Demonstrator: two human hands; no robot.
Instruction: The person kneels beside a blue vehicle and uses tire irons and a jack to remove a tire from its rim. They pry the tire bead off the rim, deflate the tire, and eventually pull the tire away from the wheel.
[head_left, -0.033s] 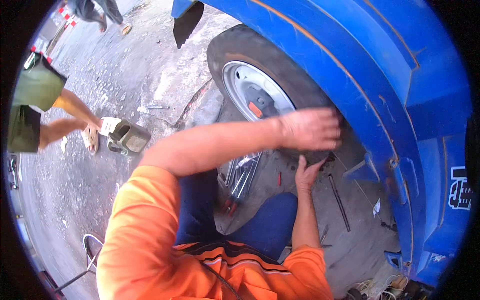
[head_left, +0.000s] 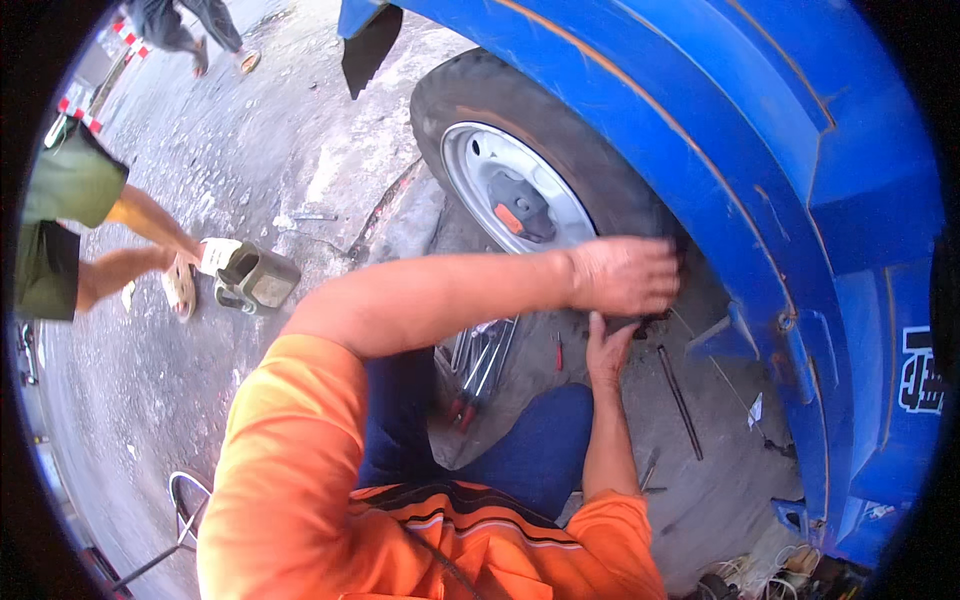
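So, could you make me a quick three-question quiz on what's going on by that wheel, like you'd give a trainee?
1. Which colour is the vehicle body above the tyre? A) red B) blue C) white
2. True or false: in the picture, the left hand appears higher than the right hand.
3. Which hand is nearer the long dark rod?

Key: 1. B. 2. True. 3. The right hand.

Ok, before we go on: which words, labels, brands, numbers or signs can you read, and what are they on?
Blue panel, right edge: white-and-black characters, distorted; I won't copy them.
Tyre: no readable text.
Hub: orange patch, no readable text.
White scrap: too small to read.
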